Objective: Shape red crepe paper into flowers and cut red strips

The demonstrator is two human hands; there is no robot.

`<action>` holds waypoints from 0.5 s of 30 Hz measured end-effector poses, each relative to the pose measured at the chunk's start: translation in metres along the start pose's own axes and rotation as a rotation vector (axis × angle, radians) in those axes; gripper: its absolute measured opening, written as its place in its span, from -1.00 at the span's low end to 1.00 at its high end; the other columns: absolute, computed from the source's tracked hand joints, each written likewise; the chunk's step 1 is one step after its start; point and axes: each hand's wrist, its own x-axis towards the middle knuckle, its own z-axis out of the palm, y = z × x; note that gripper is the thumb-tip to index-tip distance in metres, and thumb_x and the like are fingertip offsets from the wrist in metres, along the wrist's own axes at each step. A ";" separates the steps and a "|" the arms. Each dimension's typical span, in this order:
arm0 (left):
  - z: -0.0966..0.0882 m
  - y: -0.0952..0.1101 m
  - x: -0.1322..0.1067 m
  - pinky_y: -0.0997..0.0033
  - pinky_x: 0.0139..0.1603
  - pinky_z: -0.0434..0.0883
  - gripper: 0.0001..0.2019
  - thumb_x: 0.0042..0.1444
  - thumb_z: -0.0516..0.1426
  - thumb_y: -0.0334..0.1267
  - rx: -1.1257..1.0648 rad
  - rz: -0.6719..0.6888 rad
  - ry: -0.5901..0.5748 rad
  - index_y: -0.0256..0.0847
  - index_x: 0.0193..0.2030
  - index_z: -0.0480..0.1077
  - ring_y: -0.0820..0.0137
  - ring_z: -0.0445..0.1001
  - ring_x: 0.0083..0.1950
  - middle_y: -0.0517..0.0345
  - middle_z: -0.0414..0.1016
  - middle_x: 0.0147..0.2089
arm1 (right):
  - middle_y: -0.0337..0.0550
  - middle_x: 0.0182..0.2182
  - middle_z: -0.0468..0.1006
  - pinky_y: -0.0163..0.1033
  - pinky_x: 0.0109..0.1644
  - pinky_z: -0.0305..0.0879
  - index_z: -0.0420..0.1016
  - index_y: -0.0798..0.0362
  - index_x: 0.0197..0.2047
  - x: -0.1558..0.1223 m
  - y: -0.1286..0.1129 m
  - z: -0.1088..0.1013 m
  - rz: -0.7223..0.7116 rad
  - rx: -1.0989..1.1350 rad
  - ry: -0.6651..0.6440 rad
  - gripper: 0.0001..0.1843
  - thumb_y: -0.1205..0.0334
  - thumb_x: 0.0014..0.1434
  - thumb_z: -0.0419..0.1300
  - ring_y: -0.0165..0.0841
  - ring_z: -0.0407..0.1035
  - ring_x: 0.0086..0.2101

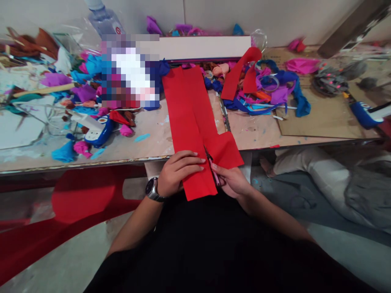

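A long red sheet (pixel 186 110), crepe paper or thin fabric by its look, runs from the worktable over its front edge toward me. My left hand (pixel 177 171), wearing a wristwatch, grips the near part, fingers on top and thumb hidden. In my right hand (pixel 232 179) are scissors (pixel 215 173) with pink handles. Their dark blades sit in a lengthwise cut in the sheet. To the right of that cut, the red strip bends outward over my right fingers.
The worktable (pixel 152 138) bears coloured paper scraps, a bottle (pixel 105 20), a blue-and-white glue gun (pixel 99 128) at left and another (pixel 366 114) at right. Looped red strips (pixel 240 73) lie beyond the sheet. A seated person's leg (pixel 311 167) is at right; red material (pixel 88 187) hangs lower left.
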 end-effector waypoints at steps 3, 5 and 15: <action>-0.001 0.001 0.000 0.03 0.28 0.60 -0.73 0.46 0.18 -0.22 0.005 -0.008 0.012 -0.11 0.22 0.54 0.18 0.57 0.30 -0.04 0.68 0.18 | -0.39 -0.69 0.28 -0.26 -0.50 0.05 0.47 0.03 -0.55 -0.001 -0.001 0.001 0.000 -0.006 0.007 -0.47 -0.09 -0.16 0.68 -0.50 0.12 -0.60; 0.000 0.001 -0.001 0.03 0.28 0.59 -0.73 0.46 0.18 -0.21 0.003 -0.005 0.013 -0.10 0.23 0.54 0.18 0.57 0.30 -0.04 0.68 0.18 | -0.40 -0.69 0.28 -0.27 -0.51 0.04 0.48 0.03 -0.55 -0.001 -0.001 0.001 0.006 -0.007 0.014 -0.46 -0.10 -0.17 0.68 -0.51 0.11 -0.61; 0.002 0.001 -0.002 0.04 0.32 0.58 -0.73 0.44 0.20 -0.21 -0.007 0.001 -0.017 -0.12 0.22 0.54 0.18 0.56 0.32 -0.04 0.68 0.18 | -0.40 -0.71 0.25 -0.26 -0.49 0.05 0.42 0.01 -0.57 0.002 -0.002 0.004 0.010 -0.007 0.007 -0.43 -0.12 -0.20 0.68 -0.51 0.09 -0.61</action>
